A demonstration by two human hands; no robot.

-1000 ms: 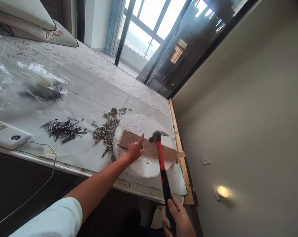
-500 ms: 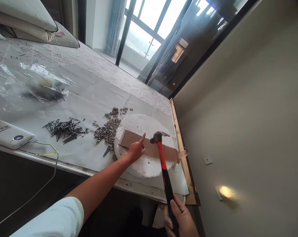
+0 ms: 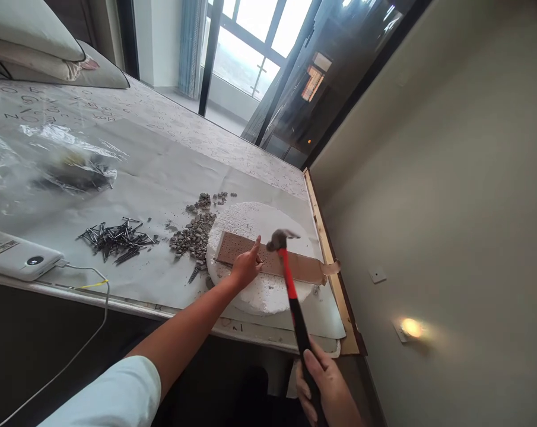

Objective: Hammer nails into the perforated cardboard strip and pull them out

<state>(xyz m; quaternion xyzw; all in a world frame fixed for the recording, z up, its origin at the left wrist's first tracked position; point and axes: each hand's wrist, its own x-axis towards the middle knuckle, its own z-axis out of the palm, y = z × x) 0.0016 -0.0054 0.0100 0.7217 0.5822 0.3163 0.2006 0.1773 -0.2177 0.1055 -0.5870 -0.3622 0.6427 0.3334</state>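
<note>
Left hand (image 3: 245,268) lies on the brown strip (image 3: 300,268), grip unclear; right hand (image 3: 328,388) clenches the hammer (image 3: 290,287), head above the strip. Probably the striking step; the blow must miss that hand.

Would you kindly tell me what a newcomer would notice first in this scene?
The red-handled hammer, gripped by the right hand at the bottom edge, hovers with its head just above a brown strip lying across a white foam disc. The left hand rests on that strip beside the hammer head. Left of the disc lie gravel and a heap of dark nails.
</note>
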